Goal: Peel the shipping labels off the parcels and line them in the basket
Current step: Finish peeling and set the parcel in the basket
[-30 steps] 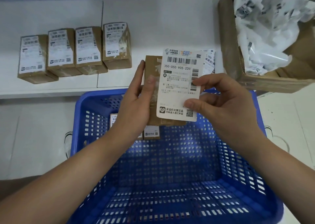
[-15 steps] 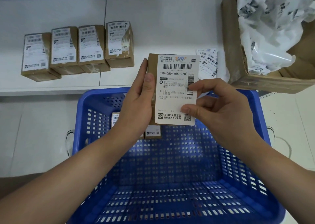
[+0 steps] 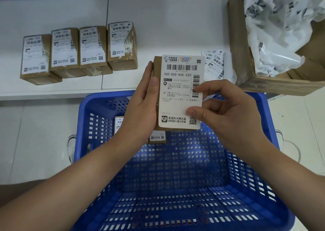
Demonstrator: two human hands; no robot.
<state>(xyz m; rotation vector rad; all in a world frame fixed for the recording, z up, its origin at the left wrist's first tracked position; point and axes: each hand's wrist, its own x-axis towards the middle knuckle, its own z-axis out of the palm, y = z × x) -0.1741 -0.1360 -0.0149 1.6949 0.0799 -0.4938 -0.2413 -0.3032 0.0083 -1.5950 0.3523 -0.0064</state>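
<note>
A: What's the surface like around the blue basket (image 3: 84,125)?

B: Beyond the basket's far rim runs a white shelf (image 3: 167,19), made of panels with a seam between them, against a pale wall. The basket itself sits lower, on a pale floor or lower surface; I cannot tell which.

A: And what stands near the basket?

B: Beyond its far left corner, four brown parcels (image 3: 79,51) stand in a row on the shelf, touching side by side, each with a white label on top. Beyond its far right corner sits an open cardboard box (image 3: 246,68) stuffed with crumpled white backing paper (image 3: 274,28). Between that box and the held parcel, a few loose labels (image 3: 215,61) lie flat on the shelf.

A: The hands?

B: Over the basket's far rim, the left hand (image 3: 142,105) grips a brown parcel (image 3: 156,67) by its left edge, thumb on the front. The right hand (image 3: 226,112) pinches the right edge of the shipping label (image 3: 179,93) between thumb and forefinger. The label covers most of the parcel's face.

A: Anything inside the basket?

B: Against its far wall, two small parcels (image 3: 157,138) stand, largely hidden behind the left hand and wrist.
</note>
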